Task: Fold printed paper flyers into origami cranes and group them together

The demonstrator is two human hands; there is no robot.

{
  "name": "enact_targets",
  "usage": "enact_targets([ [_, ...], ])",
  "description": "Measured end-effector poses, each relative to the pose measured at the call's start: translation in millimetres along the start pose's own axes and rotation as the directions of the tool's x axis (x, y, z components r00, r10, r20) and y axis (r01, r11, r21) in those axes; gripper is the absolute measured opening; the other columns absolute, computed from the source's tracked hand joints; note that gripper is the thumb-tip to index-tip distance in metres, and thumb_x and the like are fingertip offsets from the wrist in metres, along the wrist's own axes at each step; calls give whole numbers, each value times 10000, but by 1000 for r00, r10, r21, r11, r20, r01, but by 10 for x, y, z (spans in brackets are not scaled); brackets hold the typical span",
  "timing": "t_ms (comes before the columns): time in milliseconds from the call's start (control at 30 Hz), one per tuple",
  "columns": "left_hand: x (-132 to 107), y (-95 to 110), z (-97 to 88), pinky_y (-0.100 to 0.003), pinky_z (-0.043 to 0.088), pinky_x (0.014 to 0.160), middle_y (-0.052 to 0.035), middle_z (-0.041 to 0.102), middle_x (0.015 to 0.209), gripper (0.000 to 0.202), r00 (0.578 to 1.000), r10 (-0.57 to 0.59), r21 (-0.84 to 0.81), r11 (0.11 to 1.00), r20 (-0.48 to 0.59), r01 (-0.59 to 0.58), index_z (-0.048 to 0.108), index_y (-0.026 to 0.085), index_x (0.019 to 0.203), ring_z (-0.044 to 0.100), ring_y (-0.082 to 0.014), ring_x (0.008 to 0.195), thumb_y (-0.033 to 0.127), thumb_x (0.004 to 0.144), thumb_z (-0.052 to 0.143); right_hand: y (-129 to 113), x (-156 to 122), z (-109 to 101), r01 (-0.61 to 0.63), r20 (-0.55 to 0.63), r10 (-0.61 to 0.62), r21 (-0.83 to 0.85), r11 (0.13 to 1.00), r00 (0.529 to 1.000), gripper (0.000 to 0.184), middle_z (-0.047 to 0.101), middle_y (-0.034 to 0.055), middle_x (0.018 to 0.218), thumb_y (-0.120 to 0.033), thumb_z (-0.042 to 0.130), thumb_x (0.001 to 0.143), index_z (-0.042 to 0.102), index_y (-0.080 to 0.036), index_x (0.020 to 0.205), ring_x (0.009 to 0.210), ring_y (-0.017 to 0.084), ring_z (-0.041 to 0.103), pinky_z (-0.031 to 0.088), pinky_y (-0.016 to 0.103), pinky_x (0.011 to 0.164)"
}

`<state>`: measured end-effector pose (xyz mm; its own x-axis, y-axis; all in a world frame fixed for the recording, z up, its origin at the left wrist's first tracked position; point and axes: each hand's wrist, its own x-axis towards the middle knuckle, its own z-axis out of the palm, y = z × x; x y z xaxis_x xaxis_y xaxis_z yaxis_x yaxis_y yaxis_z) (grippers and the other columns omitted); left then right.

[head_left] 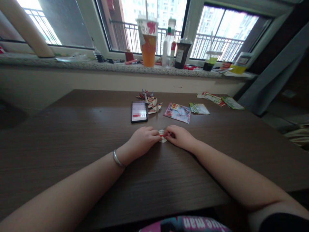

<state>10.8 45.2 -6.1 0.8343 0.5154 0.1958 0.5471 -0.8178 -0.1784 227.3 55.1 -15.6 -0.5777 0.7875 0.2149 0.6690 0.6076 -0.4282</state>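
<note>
A small folded piece of printed paper [163, 136], white with red marks, lies on the dark wooden table [72, 135] between my two hands. My left hand [143, 139], with a silver bangle at the wrist, pinches the paper's left side with curled fingers. From the other side, my right hand [180, 137] presses closed fingers onto the same paper. Most of the paper is hidden under my fingertips.
Beyond my hands lie a phone [139, 111], several folded paper shapes [151, 101], a colourful paper square [177, 112] and stacks of printed sheets [199, 108]. Drink cups [148, 42] and bottles [169, 42] stand on the stone window sill [72, 64].
</note>
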Motion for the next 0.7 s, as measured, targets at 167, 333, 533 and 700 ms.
enact_targets([
  [167,2,6,35,-318,436,730,-68,642,987,201,1000,5,5,1000,-14,-5,626,174,1081,544,-202,850,134,914,522,-38,-33,-76,151,37,-147,-199,968,989,183,660,44,907,-205,520,893,694,-221,946,845,165,588,346,279,738],
  [333,36,72,28,-326,450,705,-73,639,1011,205,1000,7,36,999,-11,-6,610,163,1096,548,-204,830,134,915,518,-178,-33,-110,158,87,-135,-386,909,987,205,663,63,910,-198,512,863,697,-204,951,851,192,588,330,304,709],
  [533,19,98,-39,-338,463,702,-76,641,1026,249,1000,13,56,998,24,-15,609,166,1138,565,-217,843,130,910,514,-205,-18,-157,137,117,-96,-419,898,988,211,667,59,874,-230,519,849,724,-213,897,795,193,590,341,309,681],
  [700,-25,30,-53,-333,478,763,-69,649,995,227,1000,10,-3,1000,25,-10,656,187,1078,580,-211,875,147,907,512,-163,-52,-227,165,152,-113,-395,904,982,239,684,41,896,-235,508,867,737,-255,931,845,200,602,372,310,723],
])
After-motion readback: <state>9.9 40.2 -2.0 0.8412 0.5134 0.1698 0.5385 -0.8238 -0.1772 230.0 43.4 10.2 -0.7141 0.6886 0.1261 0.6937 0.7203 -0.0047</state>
